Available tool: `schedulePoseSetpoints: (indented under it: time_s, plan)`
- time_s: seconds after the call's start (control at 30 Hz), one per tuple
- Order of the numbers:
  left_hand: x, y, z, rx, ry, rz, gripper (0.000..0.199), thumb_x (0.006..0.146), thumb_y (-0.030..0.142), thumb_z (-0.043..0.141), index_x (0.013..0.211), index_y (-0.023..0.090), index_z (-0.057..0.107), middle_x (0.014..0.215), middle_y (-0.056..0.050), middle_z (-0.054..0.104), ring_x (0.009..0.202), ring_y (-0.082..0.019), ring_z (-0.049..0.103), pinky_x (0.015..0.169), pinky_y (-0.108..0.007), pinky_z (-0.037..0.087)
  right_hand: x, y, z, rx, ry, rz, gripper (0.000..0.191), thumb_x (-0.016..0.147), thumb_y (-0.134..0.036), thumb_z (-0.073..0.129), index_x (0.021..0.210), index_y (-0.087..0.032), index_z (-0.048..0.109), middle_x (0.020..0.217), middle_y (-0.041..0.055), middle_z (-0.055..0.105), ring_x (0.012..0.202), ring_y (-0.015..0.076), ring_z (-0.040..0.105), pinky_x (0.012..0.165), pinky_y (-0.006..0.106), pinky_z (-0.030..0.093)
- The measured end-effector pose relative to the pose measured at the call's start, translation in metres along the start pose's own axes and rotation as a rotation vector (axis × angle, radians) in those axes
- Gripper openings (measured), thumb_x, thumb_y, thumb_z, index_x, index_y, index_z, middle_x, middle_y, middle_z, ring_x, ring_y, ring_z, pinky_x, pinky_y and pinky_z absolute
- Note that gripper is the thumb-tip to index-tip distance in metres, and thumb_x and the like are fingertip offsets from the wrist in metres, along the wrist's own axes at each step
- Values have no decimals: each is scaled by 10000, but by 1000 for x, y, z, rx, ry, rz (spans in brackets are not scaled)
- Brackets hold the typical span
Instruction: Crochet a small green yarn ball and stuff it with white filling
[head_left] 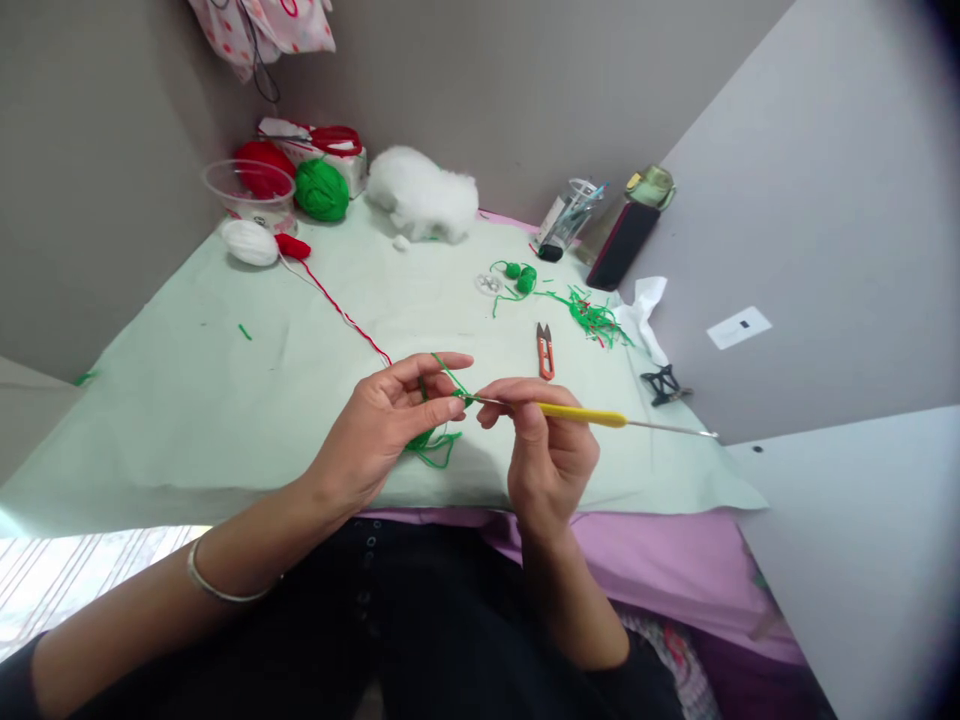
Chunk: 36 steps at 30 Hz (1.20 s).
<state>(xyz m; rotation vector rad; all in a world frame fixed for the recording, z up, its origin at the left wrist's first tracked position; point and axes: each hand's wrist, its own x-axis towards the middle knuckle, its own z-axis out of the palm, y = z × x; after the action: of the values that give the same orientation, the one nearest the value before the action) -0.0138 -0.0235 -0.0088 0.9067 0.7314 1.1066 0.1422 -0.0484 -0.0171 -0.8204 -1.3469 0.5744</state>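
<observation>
My left hand pinches a small green crochet piece between thumb and fingers, its index finger stretched out with green yarn running by it. In my right hand is a crochet hook with a yellow handle; its thin metal tip meets the green piece. The hook's other metal end points right. Loose green yarn hangs below my left hand. A red and white strand runs from behind that hand to the red yarn and white yarn.
On the pale green cloth lie orange snips, green yarn scraps and small green balls. Farther back are white stuffing, a green yarn ball, a plastic tub, a pen cup and a dark phone.
</observation>
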Motion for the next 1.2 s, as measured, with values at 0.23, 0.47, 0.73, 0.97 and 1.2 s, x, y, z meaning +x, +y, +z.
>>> schedulePoseSetpoints:
  time_s: [0.23, 0.47, 0.73, 0.97, 1.2]
  plan:
    - [0, 1, -3, 179, -6, 84, 301, 829, 221, 828, 1123, 275, 798, 805, 46, 631, 766, -73, 615, 742, -169, 500, -1, -2, -4, -237, -103, -221, 236, 1020, -123, 507, 1119, -239, 687, 957, 35, 730, 847, 167, 714, 730, 345, 617]
    - [-3, 11, 5, 332, 75, 132, 239, 806, 157, 782, 1035, 221, 815, 832, 30, 635, 765, -77, 611, 730, -169, 518, -10, -1, -6, -532, -187, -428, 255, 986, -86, 540, 1154, -225, 670, 1067, 84, 755, 941, 188, 736, 756, 334, 640]
    - [-4, 13, 4, 309, 55, 114, 252, 817, 188, 796, 1067, 226, 801, 788, 42, 627, 729, -70, 623, 699, -159, 535, -9, 1, 0, -338, -52, -357, 214, 1019, -141, 517, 1109, -217, 695, 957, 59, 761, 941, 200, 743, 761, 357, 640]
    - [-5, 13, 5, 307, 48, 130, 241, 812, 171, 796, 1048, 221, 801, 820, 36, 637, 768, -76, 632, 727, -158, 547, -7, -3, -1, -296, -47, -324, 207, 1024, -149, 518, 1091, -226, 698, 904, 37, 749, 908, 191, 744, 737, 362, 639]
    - [-6, 15, 6, 381, 72, 182, 196, 804, 176, 784, 994, 218, 808, 848, 7, 663, 812, -127, 657, 761, -227, 578, -7, -4, -3, -309, -91, -326, 227, 1002, -103, 531, 1104, -215, 699, 924, 55, 755, 945, 201, 744, 768, 362, 637]
